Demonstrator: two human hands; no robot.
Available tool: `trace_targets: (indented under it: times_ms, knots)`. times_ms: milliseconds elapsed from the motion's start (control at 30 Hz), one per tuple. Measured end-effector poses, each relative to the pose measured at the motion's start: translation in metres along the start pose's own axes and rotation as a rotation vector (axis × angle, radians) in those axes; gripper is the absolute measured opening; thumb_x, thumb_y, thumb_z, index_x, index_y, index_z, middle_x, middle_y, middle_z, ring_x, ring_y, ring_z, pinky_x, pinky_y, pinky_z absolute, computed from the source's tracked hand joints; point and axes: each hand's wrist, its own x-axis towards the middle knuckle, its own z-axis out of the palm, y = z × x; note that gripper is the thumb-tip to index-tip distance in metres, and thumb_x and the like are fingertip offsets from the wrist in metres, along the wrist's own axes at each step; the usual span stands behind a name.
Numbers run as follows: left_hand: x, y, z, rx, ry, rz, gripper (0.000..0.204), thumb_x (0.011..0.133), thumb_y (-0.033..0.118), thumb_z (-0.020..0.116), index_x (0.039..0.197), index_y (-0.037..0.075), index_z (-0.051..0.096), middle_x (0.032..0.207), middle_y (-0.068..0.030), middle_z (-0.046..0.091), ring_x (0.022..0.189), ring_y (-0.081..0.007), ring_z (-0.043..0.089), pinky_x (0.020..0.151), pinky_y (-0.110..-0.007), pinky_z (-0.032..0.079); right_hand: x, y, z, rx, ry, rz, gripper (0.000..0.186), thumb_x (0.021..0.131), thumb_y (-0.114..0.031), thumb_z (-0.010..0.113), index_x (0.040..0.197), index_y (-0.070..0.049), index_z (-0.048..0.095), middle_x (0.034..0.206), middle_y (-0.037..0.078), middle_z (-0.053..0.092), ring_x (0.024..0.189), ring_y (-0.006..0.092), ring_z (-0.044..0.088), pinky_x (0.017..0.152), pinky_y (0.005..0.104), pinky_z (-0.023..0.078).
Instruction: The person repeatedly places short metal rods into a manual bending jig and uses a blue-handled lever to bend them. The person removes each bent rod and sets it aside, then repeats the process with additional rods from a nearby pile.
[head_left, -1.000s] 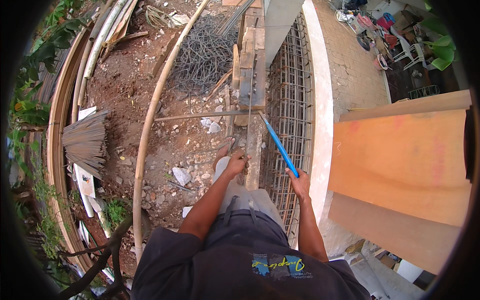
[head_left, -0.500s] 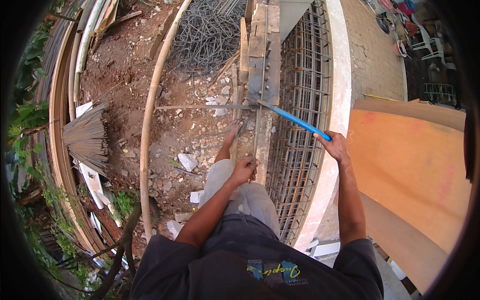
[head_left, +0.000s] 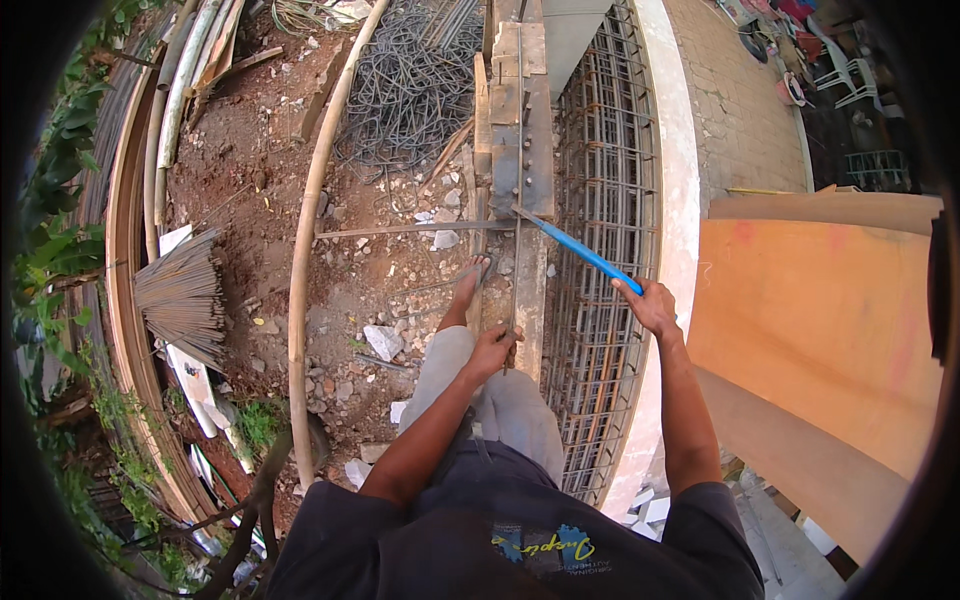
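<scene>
My left hand (head_left: 494, 348) is closed on a thin steel bar (head_left: 519, 110) lying lengthwise along a wooden plank with a pinned bending block (head_left: 506, 175) at its far part. My right hand (head_left: 650, 305) grips the near end of a blue-handled lever (head_left: 585, 257), angled to the right, whose metal tip is at the bar beside the block. A flat strip (head_left: 400, 231) lies crosswise left of that point. My left foot (head_left: 466, 288), in a sandal, stands just left of the plank.
Rebar cages (head_left: 610, 200) lie beside a pale wall edge (head_left: 672, 150) and orange boards (head_left: 810, 330). To the left are tangled steel rings (head_left: 400, 100), a long bamboo pole (head_left: 310, 230), bundled rods (head_left: 178, 300), rubble, timber and plants. Chairs (head_left: 850, 80) and clutter sit at the upper right.
Since a second ago, my right hand has swung the blue lever's handle out to the right and up, easing slightly back in the last half second. My left hand stays closed on the bar.
</scene>
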Motion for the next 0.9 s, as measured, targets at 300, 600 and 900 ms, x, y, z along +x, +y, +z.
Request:
trace_targets:
  times_ms: [300,600,900]
  knots:
    - [-0.007,-0.017,-0.007,-0.179,-0.074,-0.155,0.067,0.11,0.069,0.045,0.088,0.007,0.057,0.068,0.0014,0.04,0.052,-0.0124,0.039,0.049,-0.033,0.042,-0.009,-0.019,-0.011,-0.086,-0.045,0.04,0.081,0.093,-0.085,0.055,0.088,-0.007,0.076,0.08,0.016,0.074,0.087,0.0403,0.074,0.081,0.0519,0.055]
    - [-0.012,0.011,-0.071,0.054,-0.168,-0.236,0.059,0.111,0.064,0.05,0.087,0.011,0.055,0.065,0.0023,0.04,0.053,-0.0107,0.041,0.047,-0.031,0.036,-0.047,-0.034,0.031,0.0,0.112,0.167,0.073,0.093,-0.077,0.065,0.083,-0.005,0.075,0.07,0.018,0.068,0.073,0.0392,0.071,0.072,0.0519,0.052]
    - [0.029,0.242,-0.285,1.019,-0.108,0.045,0.063,0.103,0.058,0.068,0.076,0.003,0.079,0.058,-0.003,0.055,0.058,-0.0133,0.051,0.058,-0.037,0.041,-0.136,-0.249,0.247,0.608,0.295,0.769,0.066,0.099,-0.067,0.067,0.084,-0.004,0.076,0.071,0.022,0.07,0.072,0.0421,0.072,0.068,0.0526,0.052]
